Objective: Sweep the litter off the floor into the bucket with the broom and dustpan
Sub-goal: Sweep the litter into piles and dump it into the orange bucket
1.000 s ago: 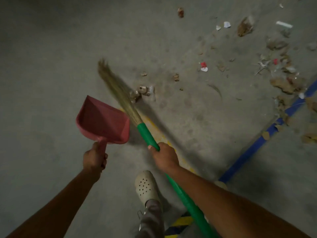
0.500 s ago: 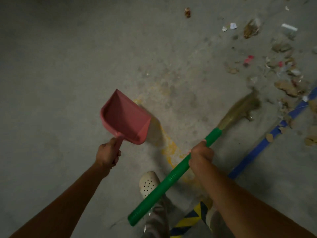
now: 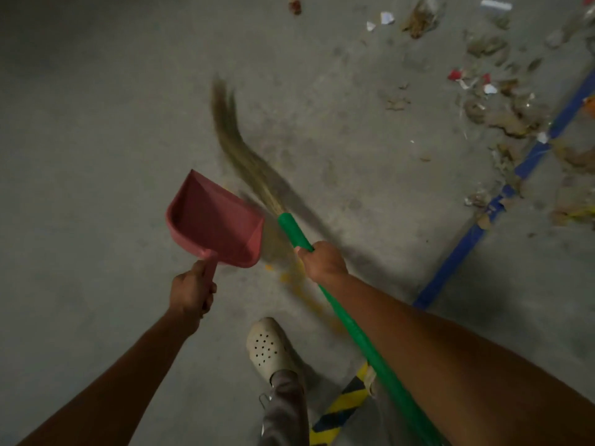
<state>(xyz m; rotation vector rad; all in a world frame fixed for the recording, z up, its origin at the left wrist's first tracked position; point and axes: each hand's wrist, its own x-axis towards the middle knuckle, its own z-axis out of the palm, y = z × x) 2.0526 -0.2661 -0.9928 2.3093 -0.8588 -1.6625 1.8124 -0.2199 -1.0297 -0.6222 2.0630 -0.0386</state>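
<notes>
My left hand grips the handle of a red dustpan, which is held above the grey floor and looks empty. My right hand is closed around the green handle of a broom. Its straw bristles are blurred and point up and left, just right of the dustpan. Litter of dry leaves, paper scraps and red bits lies scattered at the upper right. No bucket is in view.
A blue tape line runs diagonally on the right with litter along it. Yellow-and-black striped tape lies at the bottom. My pale perforated shoe stands between my arms. Faded yellow paint marks the floor.
The broom has swung back from the right side to the left, its bristles now beside the dustpan. The dustpan stays in my left hand. The litter sits pushed toward the blue line.
</notes>
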